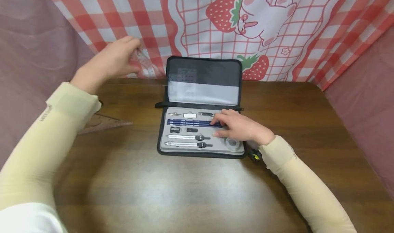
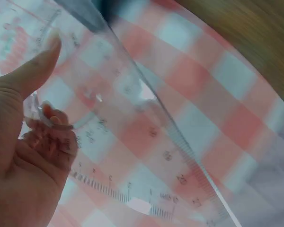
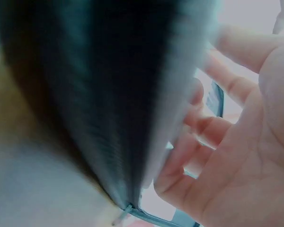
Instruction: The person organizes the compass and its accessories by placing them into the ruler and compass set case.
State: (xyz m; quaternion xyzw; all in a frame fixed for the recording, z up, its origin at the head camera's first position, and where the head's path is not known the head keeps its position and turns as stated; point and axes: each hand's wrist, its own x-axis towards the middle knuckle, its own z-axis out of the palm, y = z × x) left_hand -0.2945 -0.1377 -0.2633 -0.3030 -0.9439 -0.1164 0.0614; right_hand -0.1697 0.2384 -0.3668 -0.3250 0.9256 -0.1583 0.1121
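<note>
While the left hand (image 1: 108,61) is pinching the set square (image 2: 125,142) above the counter (image 1: 197,195), left of the case (image 1: 205,131), the right hand (image 1: 237,125) is resting over the pencils (image 1: 191,123), its grip slack; good handling is probably calling for steering the corners clear of the lid (image 1: 212,70); pressing lightly is likely sparing the pencils.
</note>
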